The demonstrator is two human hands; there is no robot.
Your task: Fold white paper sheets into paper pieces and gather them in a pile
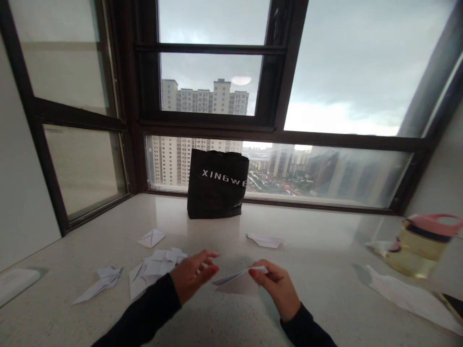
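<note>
A folded sheet of white paper (237, 283) is pinched at its right end between the thumb and fingers of my right hand (277, 284). It is held tilted just over the countertop, its layers slightly parted at the left. My left hand (197, 272) hovers beside the paper's left end, thumb and fingers apart, with nothing in it. Behind my left wrist lies a cluster of folded white paper pieces (159, 265). Farther left are a pointed folded paper figure (99, 283) and, toward the back, a small folded paper square (152, 237).
A black bag (218, 193) stands against the window at the back. A folded paper strip (265, 240) lies in front of it. At right are a yellowish bottle with a pink lid (421, 246), a crumpled white sheet (408, 294) and a dark-screened device (452, 304). A white object (18, 284) lies far left.
</note>
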